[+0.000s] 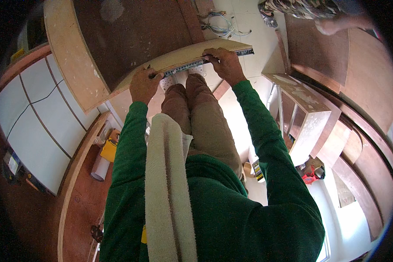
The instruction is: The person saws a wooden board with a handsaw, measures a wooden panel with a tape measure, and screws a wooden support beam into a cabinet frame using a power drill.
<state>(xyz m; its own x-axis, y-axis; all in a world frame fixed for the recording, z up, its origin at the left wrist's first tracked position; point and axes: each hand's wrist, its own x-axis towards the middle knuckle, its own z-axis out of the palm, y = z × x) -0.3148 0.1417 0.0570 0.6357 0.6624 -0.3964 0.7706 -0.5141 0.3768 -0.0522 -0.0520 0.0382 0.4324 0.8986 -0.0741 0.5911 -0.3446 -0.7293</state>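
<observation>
The left hand's (145, 84) grip pinches a dark pencil (150, 73); the right hand (224, 64) presses a long metal ruler (192, 64) onto a pale plywood board edge (179, 56).

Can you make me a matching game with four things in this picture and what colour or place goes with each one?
Things:
1. sleeves
2. towel
3. ruler
4. cables

Colour or place:
A. loose on the floor, beyond the board
B. green
C. under both hands, along the board's edge
D. cream, hanging down the person's front

Pairs: 1-B, 2-D, 3-C, 4-A. The left hand and right hand press the ruler onto the board.
</observation>
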